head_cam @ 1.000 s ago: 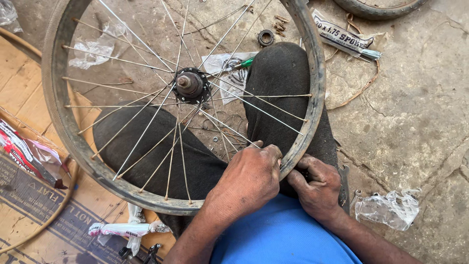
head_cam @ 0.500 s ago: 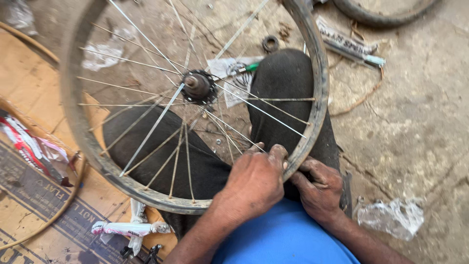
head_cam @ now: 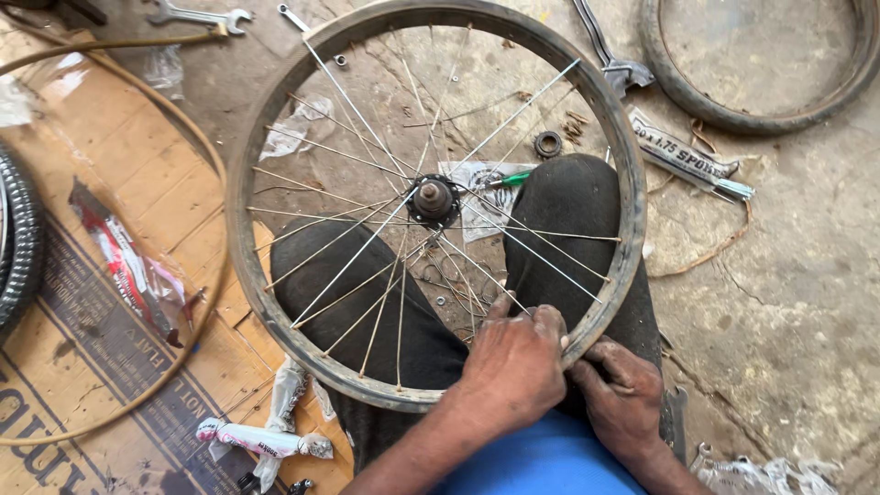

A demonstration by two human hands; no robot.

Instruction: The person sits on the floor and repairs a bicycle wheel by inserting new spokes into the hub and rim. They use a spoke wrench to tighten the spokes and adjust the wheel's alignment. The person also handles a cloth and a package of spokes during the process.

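A bare bicycle wheel rim with thin spokes and a central hub lies across my legs in dark trousers. My left hand rests on the rim's near edge, with its fingers curled over the spokes where they meet the rim. My right hand is just to the right, outside the rim. Its thumb and fingers are closed against the rim's outer side, and what they pinch is hidden. Both hands are dirty with grease.
Flattened cardboard and a yellowish hose loop lie left, beside a black tyre. Another tyre is at top right. A wrench, a green-handled screwdriver, a small ring, a white tube and a plastic bag are scattered around.
The view has lifted and shifted, so the whole wheel and more of the floor now show. Both hands stay at the same near-right part of the rim.
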